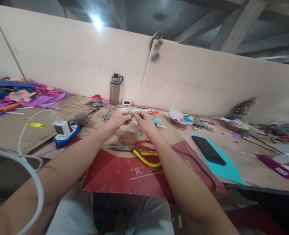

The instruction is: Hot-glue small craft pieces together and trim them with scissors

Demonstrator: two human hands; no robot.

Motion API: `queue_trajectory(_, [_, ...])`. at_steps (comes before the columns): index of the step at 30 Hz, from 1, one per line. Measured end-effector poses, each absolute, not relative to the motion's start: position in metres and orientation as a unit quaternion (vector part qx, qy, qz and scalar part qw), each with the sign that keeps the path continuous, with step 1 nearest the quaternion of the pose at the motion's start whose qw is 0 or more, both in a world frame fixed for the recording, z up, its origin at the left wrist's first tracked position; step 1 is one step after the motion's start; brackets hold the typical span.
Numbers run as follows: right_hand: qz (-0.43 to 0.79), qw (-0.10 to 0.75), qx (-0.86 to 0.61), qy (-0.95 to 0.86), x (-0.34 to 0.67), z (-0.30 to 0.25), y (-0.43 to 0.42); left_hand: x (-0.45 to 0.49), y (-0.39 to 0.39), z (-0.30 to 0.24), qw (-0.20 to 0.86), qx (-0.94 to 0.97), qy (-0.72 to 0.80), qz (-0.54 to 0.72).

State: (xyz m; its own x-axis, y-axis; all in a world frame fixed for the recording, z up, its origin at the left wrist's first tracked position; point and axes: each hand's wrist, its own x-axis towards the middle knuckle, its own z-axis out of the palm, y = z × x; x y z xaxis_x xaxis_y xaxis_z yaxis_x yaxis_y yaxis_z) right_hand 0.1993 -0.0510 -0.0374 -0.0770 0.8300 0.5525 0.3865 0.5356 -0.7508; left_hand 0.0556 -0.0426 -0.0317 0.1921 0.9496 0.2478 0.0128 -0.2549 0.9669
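Note:
Both hands meet over the middle of the cardboard work surface. My left hand [121, 119] is closed, thumb against the fingers, at a small grey piece [131, 114] that looks like felt or fabric. Pinched at the other side of this piece is my right hand [143, 121]. Fingers cover most of it, so its exact shape cannot be made out. Nearer to me, below the hands, lie scissors with red handles [144, 142] and a tool with yellow handles [144, 159]. Grey scraps [107, 116] lie just left of my left hand.
A bottle [114, 91] and a small white display [127, 102] stand by the partition. Left are a blue power strip [65, 138], grey yarn ball [81, 118] and coloured fabric [24, 94]. Right, a phone [208, 149] lies on turquoise sheet [232, 173], near a bowl [177, 122].

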Motion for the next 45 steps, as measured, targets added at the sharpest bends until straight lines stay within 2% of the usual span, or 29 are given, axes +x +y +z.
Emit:
queue_trajectory(5, [0.225, 0.531, -0.426, -0.698, 0.199, -0.037, -0.052, 0.054, -0.041, -0.034, 0.488, 0.618, 0.374, 0.491])
queue_trajectory(12, [0.209, 0.523, -0.453, -0.691, 0.206, -0.033, -0.053, 0.048, -0.047, -0.025, 0.593, 0.573, 0.333, 0.457])
queue_trajectory(18, [0.238, 0.515, -0.443, -0.694, 0.206, -0.034, -0.051, 0.045, -0.047, -0.023, 0.551, 0.605, 0.369, 0.441])
queue_trajectory(22, [0.253, 0.53, -0.427, -0.687, 0.206, -0.034, -0.05, 0.046, -0.047, -0.023, 0.562, 0.575, 0.366, 0.469])
queue_trajectory(31, [0.144, 0.532, -0.45, -0.703, 0.205, -0.031, -0.058, 0.047, -0.048, -0.024, 0.559, 0.561, 0.365, 0.49])
queue_trajectory(38, [0.118, 0.511, -0.449, -0.723, 0.203, -0.033, -0.058, 0.048, -0.048, -0.025, 0.57, 0.563, 0.362, 0.477])
queue_trajectory(45, [0.103, 0.512, -0.454, -0.722, 0.202, -0.032, -0.059, 0.05, -0.049, -0.026, 0.526, 0.579, 0.387, 0.489])
